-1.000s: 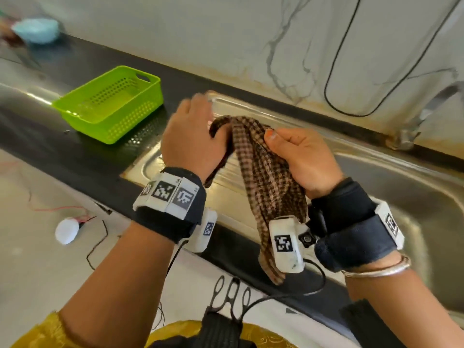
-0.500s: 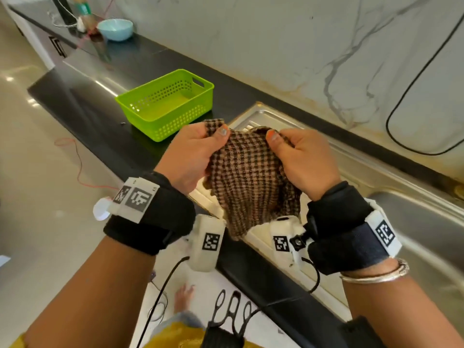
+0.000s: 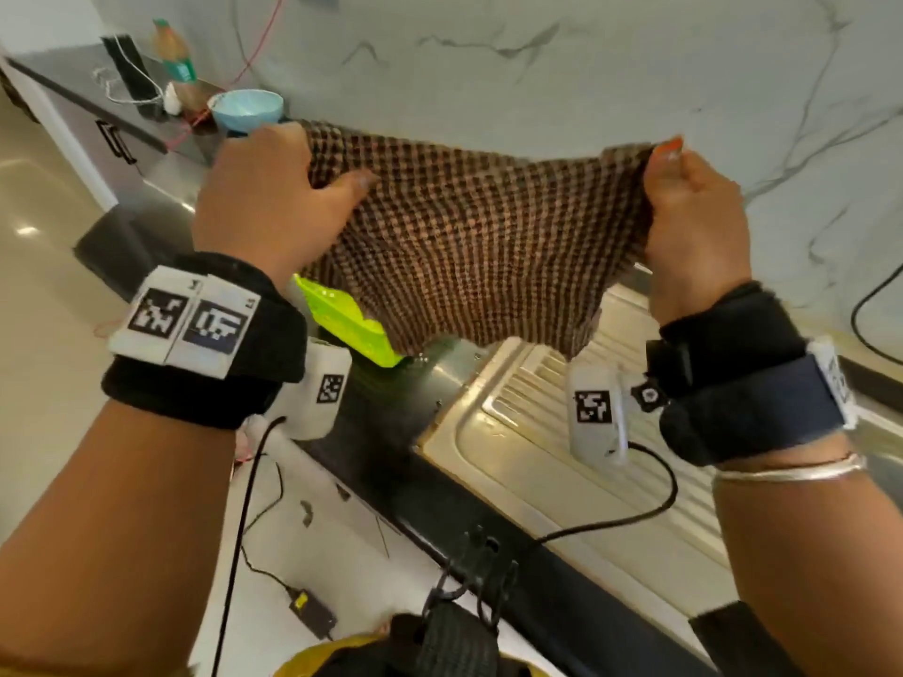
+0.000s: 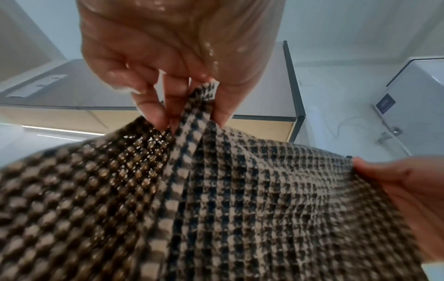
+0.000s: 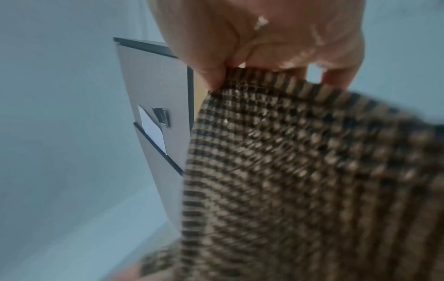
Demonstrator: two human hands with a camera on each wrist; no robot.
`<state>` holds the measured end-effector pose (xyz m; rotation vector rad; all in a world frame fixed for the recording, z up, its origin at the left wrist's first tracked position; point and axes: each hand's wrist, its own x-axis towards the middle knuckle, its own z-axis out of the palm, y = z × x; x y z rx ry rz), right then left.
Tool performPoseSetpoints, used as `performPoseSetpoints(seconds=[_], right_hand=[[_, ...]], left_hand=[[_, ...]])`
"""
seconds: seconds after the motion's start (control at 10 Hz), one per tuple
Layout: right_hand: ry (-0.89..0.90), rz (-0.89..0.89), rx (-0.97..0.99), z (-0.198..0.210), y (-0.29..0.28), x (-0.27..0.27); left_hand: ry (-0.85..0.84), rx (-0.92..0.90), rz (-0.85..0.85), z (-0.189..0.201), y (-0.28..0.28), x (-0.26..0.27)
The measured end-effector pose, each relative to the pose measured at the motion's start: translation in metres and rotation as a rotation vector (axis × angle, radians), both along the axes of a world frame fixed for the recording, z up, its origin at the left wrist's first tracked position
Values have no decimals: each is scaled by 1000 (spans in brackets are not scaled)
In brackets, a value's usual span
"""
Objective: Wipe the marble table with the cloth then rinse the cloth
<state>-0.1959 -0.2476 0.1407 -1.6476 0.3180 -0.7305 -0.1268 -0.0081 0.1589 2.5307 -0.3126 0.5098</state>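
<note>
Both hands hold the checked cloth [image 3: 469, 237] spread in the air above the sink drainboard [image 3: 562, 432]: my left hand [image 3: 264, 197] pinches one upper corner, my right hand [image 3: 694, 212] pinches the other. Droplets cover both palms.

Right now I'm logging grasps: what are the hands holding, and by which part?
Both hold the checked cloth, spread between them: left hand pinches its upper left corner, right hand its upper right corner.
</note>
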Motion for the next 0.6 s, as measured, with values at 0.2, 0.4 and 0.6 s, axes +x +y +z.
performPoseSetpoints(seconds=[0.2, 0.4, 0.6], right_hand=[[-336, 588, 586, 22, 57, 67], [-158, 597, 192, -9, 115, 123], [680, 573, -580, -88, 111, 136]], left_hand=[[232, -339, -311, 2, 10, 68], [331, -533, -591, -42, 16, 109], [598, 634, -396, -102, 15, 123]])
